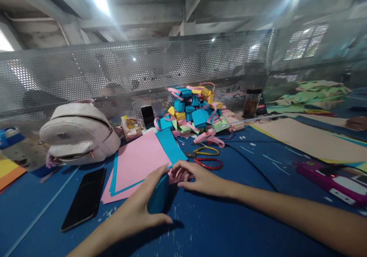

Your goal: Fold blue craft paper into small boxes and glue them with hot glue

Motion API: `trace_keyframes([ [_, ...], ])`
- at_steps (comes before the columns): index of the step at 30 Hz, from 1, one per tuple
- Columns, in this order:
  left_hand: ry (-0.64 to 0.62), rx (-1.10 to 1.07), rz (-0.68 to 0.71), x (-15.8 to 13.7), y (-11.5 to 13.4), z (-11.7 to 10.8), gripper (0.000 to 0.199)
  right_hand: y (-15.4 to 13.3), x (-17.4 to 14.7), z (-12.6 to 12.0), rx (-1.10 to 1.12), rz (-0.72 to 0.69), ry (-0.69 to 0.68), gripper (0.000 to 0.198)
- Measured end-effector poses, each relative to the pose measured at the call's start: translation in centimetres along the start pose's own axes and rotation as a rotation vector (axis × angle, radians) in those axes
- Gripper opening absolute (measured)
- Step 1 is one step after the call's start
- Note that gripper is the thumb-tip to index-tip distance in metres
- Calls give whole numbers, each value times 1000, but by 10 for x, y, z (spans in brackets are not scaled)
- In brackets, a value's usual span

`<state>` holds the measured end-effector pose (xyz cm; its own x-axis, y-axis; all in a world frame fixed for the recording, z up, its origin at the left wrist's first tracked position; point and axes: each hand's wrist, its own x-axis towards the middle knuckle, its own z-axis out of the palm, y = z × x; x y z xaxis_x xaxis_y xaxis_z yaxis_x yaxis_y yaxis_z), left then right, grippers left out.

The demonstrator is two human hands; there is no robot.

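Note:
My left hand is wrapped round a small blue folded paper piece, which stands on the blue table; part of it is hidden by the palm and thumb. Just right of it, my right hand has its fingers curled in close to the blue piece's upper edge; what lies between those fingertips is too small to make out. Beyond both hands is a stack of pink sheets and blue sheets, with a blue strip on its right side. Scissors with one yellow and one red handle lie beyond my right hand.
A pink glue gun with a black cable lies behind the scissors. Farther back is a pile of folded paper boxes. A phone and a white backpack are left; a purple power strip and another person's hand are right.

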<state>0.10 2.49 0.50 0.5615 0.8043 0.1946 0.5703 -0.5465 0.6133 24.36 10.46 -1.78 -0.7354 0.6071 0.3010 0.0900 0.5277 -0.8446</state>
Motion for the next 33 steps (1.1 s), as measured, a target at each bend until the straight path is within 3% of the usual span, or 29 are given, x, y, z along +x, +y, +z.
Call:
trace_keyframes([
  [4, -79, -44, -86, -1, -6, -19, 88, -1, -1, 0, -68, -47, -23, 32],
  [10, -360, -22, -16, -2, -13, -51, 128, 1, 0, 0, -143, -69, -47, 32],
  [14, -412, 56, -16, -3, -13, -57, 119, 2, 1, -1, -162, -68, -36, 31],
  [21, -344, 126, -18, 1, -15, -52, 101, 2, 1, 0, -144, -79, -43, 28],
  [27, -254, 80, 34, 1, -14, -32, 90, 3, -1, 0, -119, -70, -29, 27],
  [33, -58, 9, 44, -1, -6, -2, 108, 2, -1, -1, -118, -87, 59, 33],
])
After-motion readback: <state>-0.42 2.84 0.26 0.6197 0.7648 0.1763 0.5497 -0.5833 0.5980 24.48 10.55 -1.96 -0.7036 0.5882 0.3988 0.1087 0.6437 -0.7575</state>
